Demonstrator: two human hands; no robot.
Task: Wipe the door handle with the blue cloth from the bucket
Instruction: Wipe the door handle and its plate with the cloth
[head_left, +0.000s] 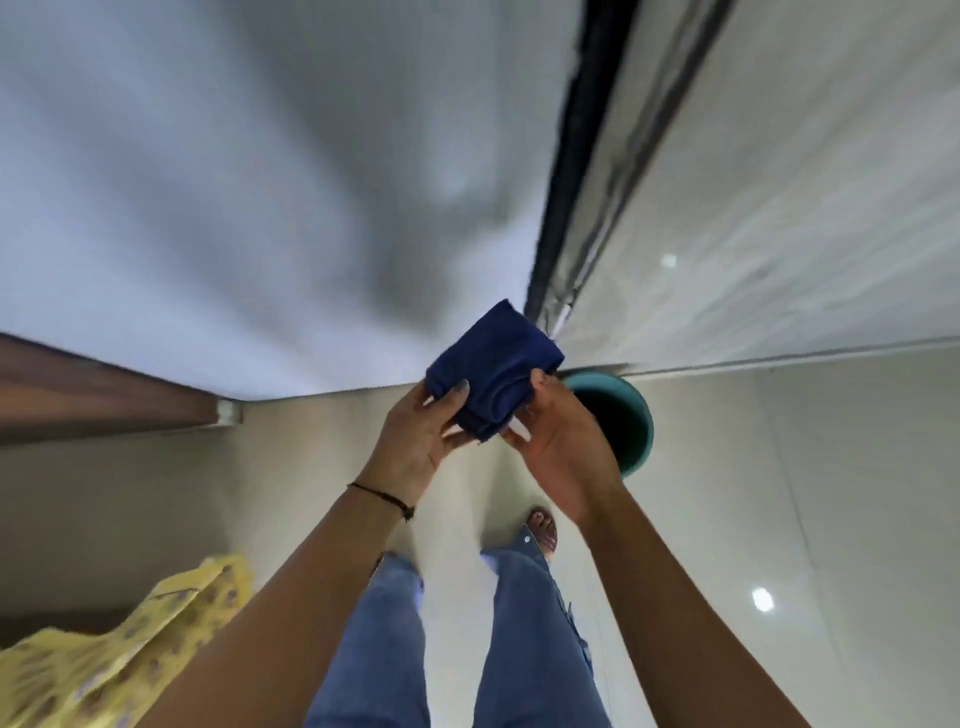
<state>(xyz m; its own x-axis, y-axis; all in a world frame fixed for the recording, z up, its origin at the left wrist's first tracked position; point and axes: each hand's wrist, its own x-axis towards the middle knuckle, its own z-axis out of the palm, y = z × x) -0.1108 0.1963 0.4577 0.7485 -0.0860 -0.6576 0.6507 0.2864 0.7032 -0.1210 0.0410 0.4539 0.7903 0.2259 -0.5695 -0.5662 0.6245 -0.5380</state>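
A folded dark blue cloth (493, 366) is held between both hands at chest height, over the floor. My left hand (415, 441) grips its left side, thumb on top. My right hand (561, 447) holds its right and lower edge. A teal bucket (636, 415) stands on the floor just behind my right hand, at the foot of the wall, partly hidden by the hand. No door handle is in view.
A white wall (260, 182) rises ahead, with a dark vertical frame (587, 156) and a glossy panel (779, 208) to its right. A brown wooden edge (104, 395) runs at the left. The floor is glossy beige tile (779, 519); my legs and a sandalled foot (543, 530) are below.
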